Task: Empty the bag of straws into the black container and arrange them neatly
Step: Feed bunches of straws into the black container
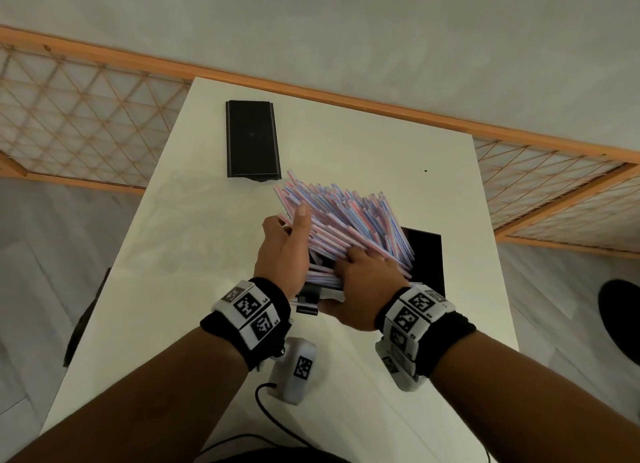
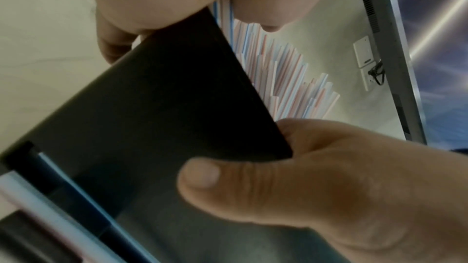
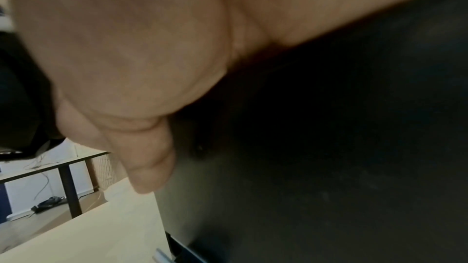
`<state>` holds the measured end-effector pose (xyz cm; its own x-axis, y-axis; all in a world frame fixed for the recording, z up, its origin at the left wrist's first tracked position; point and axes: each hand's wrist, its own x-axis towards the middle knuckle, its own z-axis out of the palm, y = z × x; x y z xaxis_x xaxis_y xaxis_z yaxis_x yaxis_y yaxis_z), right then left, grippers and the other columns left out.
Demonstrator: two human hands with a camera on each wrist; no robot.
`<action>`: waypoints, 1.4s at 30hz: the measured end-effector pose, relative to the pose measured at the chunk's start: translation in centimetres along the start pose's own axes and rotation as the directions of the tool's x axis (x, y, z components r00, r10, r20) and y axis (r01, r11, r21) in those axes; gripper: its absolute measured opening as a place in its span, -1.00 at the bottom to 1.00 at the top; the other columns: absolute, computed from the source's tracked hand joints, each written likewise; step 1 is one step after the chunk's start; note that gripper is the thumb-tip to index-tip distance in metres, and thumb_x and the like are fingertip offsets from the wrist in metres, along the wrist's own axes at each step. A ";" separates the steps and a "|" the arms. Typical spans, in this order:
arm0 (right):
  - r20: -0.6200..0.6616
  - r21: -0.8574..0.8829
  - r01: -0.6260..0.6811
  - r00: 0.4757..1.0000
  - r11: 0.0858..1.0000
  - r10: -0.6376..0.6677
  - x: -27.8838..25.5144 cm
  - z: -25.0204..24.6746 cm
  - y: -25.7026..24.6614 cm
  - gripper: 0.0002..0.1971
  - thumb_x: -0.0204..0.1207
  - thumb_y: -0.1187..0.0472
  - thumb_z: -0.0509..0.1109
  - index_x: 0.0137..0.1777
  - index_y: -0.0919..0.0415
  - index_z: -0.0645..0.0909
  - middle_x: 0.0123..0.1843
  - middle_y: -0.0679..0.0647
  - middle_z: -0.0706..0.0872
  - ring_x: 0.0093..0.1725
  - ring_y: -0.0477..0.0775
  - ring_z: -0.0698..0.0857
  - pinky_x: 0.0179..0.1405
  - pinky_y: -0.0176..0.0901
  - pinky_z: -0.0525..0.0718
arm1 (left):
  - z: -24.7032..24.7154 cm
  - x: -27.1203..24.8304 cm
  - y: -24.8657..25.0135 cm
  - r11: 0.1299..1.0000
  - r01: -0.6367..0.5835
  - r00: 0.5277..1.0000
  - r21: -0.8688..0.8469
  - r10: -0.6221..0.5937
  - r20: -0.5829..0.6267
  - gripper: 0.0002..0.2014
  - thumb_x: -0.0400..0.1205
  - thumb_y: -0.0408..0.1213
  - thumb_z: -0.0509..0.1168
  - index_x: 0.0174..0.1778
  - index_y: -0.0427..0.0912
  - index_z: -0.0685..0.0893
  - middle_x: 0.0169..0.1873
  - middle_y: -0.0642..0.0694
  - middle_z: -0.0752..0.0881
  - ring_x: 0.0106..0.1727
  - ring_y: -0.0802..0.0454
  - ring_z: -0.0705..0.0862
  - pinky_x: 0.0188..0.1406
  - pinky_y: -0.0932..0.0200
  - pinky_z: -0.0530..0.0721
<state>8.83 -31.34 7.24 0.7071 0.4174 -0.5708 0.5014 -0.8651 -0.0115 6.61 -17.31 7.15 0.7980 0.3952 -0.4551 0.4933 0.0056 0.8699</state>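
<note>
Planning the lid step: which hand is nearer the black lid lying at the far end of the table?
Left. The left hand is at the straws' left side, closer to the black lid. The right hand holds the black container farther right.

On the white bench (image 1: 214, 220), the black rectangular lid (image 1: 252, 140) lies at the far left. Nearer and to its right, the striped paper straws (image 1: 349, 220) fan out of the black container (image 1: 424, 258), seemingly tilted, between the left hand (image 1: 282, 251) and right hand (image 1: 363, 289).
</note>
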 end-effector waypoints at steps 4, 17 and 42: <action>-0.027 0.097 0.015 1.000 0.995 -0.013 0.1 0.3 0.2 -0.34 0.50 -0.48 0.19 0.36 0.02 0.44 0.19 0.04 0.71 0.21 0.21 0.68 0.21 0.03 0.63 | -0.1 -0.2 -0.2 0.998 -0.058 0.998 0.011 0.058 -0.033 -0.46 0.76 0.22 0.07 0.37 -0.21 0.38 -0.06 -0.01 0.61 -0.07 0.02 0.58 -0.12 0.10 0.46; -0.191 0.188 0.063 0.981 0.980 -0.027 -1.3 1.3 2.2 -0.20 0.25 -0.67 -0.04 0.12 -0.03 0.51 0.03 -0.05 0.65 0.07 0.11 0.67 -0.01 -0.01 0.69 | -1.8 1.2 0.4 0.990 -0.106 0.992 -0.091 0.099 -0.080 -0.55 0.72 0.18 0.27 0.29 -0.13 0.55 0.01 0.04 0.68 -0.03 0.07 0.64 -0.02 0.11 0.52; -0.561 0.424 0.170 0.821 0.890 0.110 -4.7 0.6 3.9 -0.44 0.35 -0.43 0.27 -0.16 0.10 0.68 -0.23 -0.05 0.67 -0.19 0.07 0.67 -0.23 -0.03 0.67 | -4.1 0.0 4.7 0.974 -0.225 0.973 -0.031 0.223 -0.062 -0.75 0.52 -0.46 0.51 -0.41 -0.24 0.59 -0.60 -0.17 0.67 -0.61 -0.03 0.70 -0.50 0.12 0.71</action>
<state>7.19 -36.80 9.41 0.9149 0.4036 -0.0095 0.3554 -0.8163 -0.4553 7.56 -13.55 12.03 0.8648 0.4427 -0.2369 0.2899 -0.0550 0.9555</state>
